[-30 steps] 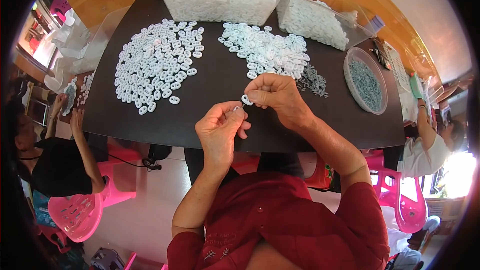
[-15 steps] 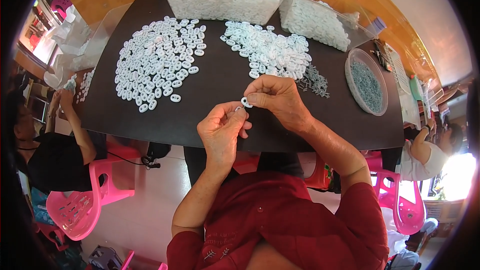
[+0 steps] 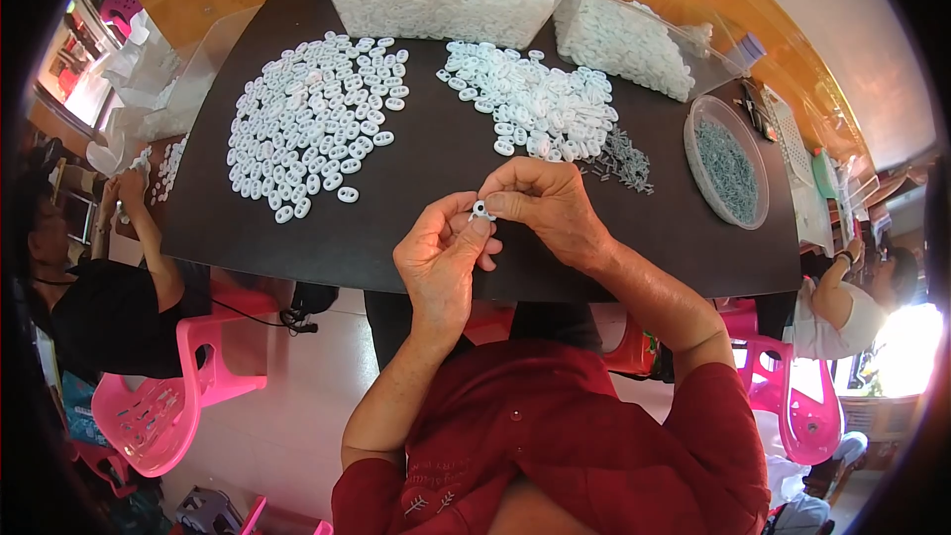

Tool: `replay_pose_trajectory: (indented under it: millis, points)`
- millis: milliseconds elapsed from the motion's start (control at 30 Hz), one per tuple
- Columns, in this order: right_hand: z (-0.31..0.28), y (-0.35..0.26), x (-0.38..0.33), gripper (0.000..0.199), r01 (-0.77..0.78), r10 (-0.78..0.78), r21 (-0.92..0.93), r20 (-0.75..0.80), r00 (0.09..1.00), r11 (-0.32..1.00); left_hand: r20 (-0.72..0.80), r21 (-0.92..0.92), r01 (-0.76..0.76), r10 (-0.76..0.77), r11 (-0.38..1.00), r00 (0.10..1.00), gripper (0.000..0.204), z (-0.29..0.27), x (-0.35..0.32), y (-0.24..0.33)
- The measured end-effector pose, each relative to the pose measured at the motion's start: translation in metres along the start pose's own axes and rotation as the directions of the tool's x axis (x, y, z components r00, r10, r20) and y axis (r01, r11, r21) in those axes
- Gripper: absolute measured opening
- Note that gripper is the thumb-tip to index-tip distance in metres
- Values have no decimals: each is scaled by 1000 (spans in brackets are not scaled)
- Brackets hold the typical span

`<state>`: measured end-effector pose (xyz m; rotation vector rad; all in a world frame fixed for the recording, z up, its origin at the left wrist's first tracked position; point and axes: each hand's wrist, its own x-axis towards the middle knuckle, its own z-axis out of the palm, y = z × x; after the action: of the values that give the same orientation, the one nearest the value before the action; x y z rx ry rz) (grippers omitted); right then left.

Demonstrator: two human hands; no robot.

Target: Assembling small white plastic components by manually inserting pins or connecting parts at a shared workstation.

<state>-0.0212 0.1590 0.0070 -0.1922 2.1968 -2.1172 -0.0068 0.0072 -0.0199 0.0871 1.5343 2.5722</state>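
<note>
Above the near middle of the dark table, both my hands meet at the fingertips. My right hand pinches a small white oval piece with holes between thumb and fingers. My left hand is closed at its thumb and index finger on another small white part just below that piece, mostly covered by the fingertips. The two parts look to be touching. A spread of white two-holed oval pieces lies to the left. A heap of white pieces is beyond my right hand.
Small grey pins lie beside the right heap; a round clear tub holds more. Clear bins of white pieces line the back. Pliers rest at the right. One person sits at left, another at right.
My right hand has come slightly down and left, bringing its white oval piece against the part in my left hand. The person at left has shifted their hands a little.
</note>
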Motion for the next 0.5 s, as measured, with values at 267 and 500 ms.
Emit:
replay_pose_trajectory:
  millis: [267, 500]
  points:
    - [5, -1, -6, 10, 19, -24, -125, -37, 999, 992, 6, -35, -13, 13, 999, 1000, 25, -3, 2, -3]
    - [9, 1, -14, 13, 78, -95, -188, -82, 992, 979, -3, -54, -41, 41, 998, 999, 22, -1, 1, -4]
